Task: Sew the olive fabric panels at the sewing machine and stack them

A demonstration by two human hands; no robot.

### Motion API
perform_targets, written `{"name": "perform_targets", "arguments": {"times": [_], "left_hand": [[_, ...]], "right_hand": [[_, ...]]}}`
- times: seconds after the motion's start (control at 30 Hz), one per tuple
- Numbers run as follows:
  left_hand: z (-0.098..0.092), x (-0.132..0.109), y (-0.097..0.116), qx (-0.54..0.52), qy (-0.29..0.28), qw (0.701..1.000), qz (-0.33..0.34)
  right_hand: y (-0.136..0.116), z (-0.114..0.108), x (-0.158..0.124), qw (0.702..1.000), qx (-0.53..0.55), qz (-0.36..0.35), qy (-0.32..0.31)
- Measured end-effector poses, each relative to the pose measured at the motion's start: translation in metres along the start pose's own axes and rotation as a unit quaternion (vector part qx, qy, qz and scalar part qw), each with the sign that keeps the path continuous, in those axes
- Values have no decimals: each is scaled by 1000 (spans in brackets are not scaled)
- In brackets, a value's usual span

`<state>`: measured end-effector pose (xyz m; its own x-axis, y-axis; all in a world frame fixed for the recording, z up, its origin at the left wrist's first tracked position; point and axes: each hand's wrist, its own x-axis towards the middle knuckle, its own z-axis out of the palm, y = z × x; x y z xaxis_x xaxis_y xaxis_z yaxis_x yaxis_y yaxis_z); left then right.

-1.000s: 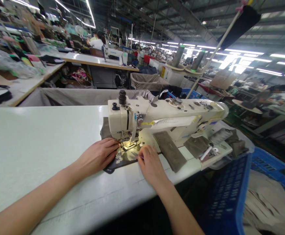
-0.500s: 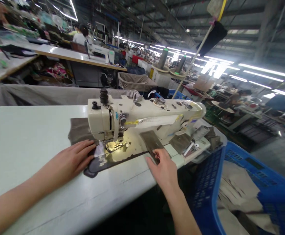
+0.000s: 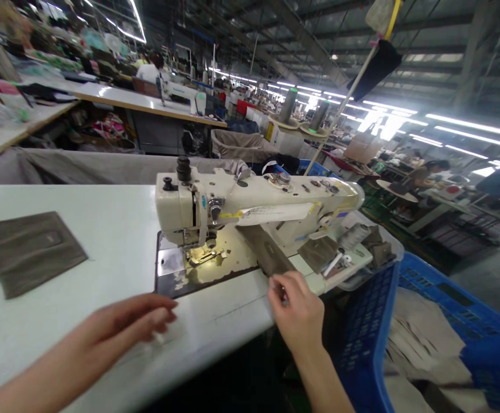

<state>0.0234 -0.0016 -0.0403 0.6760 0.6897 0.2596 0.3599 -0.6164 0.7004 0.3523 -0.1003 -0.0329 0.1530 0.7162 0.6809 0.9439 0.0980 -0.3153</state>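
Note:
My left hand [image 3: 132, 324] hovers over the near part of the white table, fingers stretched forward and slightly blurred, with nothing clearly held. My right hand [image 3: 299, 307] is closed, thumb against fingers, at the near end of a brown fabric strip [image 3: 271, 252] under the sewing machine's arm. A small shiny bit shows between those fingers; I cannot make out what it is. The sewing machine [image 3: 250, 198] stands between and beyond my hands, its lit needle plate [image 3: 209, 258] uncovered. Flat on the table at far left lies a brown fabric piece [image 3: 32, 249] with a small stitched tab.
Right of the machine, a tray [image 3: 364, 255] holds a thread cone and small parts beside a folded brown piece [image 3: 317, 252]. A blue crate [image 3: 390, 321] with pale fabric pieces stands at the table's right edge. Behind are a cloth-lined bin [image 3: 104, 163] and people at other machines.
The brown fabric piece has gone from beside the needle to the far left of the table. My left hand has come nearer and lower. My right hand has shifted slightly right and down.

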Motion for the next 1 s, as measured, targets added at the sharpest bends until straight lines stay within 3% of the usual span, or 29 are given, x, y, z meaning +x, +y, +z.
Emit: {"name": "perform_targets", "arguments": {"times": [0.07, 0.1, 0.17, 0.23, 0.33, 0.37, 0.43, 0.5, 0.53, 0.6, 0.7, 0.8, 0.9, 1.0], "left_hand": [[33, 17, 42, -219, -81, 967, -99], [46, 25, 55, -286, -73, 943, -153], [64, 36, 65, -381, -22, 891, -245], [71, 40, 63, -450, 51, 843, -291], [69, 36, 60, -531, 104, 774, -328], [67, 34, 62, -549, 114, 753, -346], [58, 28, 67, -571, 133, 717, -377], [46, 25, 68, -585, 142, 704, -376], [38, 25, 65, -582, 145, 709, -371], [21, 27, 55, -544, 158, 736, -371], [-4, 32, 35, -442, 155, 793, -388], [-18, 39, 22, -359, 106, 838, -396], [-20, 49, 13, -258, 88, 882, -384], [-15, 64, 3, -118, 69, 929, -345]], "right_hand": [[-27, -7, -6, 994, 38, -70, -74], [-39, -9, -11, 987, 57, -100, -115], [-57, -9, -22, 969, 113, -150, -163], [-63, -5, -32, 964, 182, -133, -140], [-58, 2, -39, 967, 246, 41, -54], [-56, 4, -39, 957, 261, 112, -56], [-53, 6, -36, 911, 314, 231, -136], [-54, 8, -33, 846, 367, 303, -238], [-56, 8, -33, 822, 384, 321, -271], [-62, 11, -34, 801, 399, 336, -292], [-68, 17, -39, 800, 399, 335, -296], [-71, 24, -47, 798, 408, 337, -289], [-71, 29, -56, 815, 419, 310, -253], [-69, 30, -61, 863, 385, 194, -264]]}}
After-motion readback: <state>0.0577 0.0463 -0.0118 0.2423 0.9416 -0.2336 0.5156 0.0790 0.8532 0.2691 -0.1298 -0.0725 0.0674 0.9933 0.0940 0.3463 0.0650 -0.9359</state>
